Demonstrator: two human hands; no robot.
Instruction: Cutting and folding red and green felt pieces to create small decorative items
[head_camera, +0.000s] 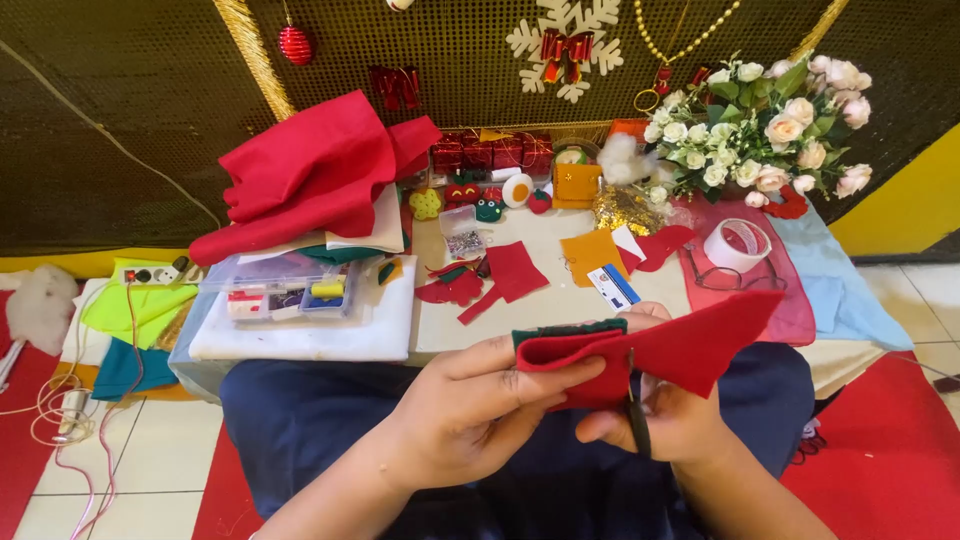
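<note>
The left hand (470, 410) pinches a folded red felt piece (660, 350) with a dark green edge, above the lap, just before the tabletop's (540, 310) front edge. The right hand (675, 420) grips black scissors (636, 415) at the felt; if the soft layers slip, the cut may go crooked or near the left fingertips (560, 385).

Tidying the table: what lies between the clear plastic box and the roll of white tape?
Head view: red felt cut-outs, an orange felt square and a small blue-and-white card lie between the clear plastic box and the white tape roll.

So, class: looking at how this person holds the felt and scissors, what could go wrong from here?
1. The left hand pinches the red felt close to the scissors in the right hand; a finger might get nicked.
2. The felt is folded over green felt, so a cut may go through both layers.
</note>
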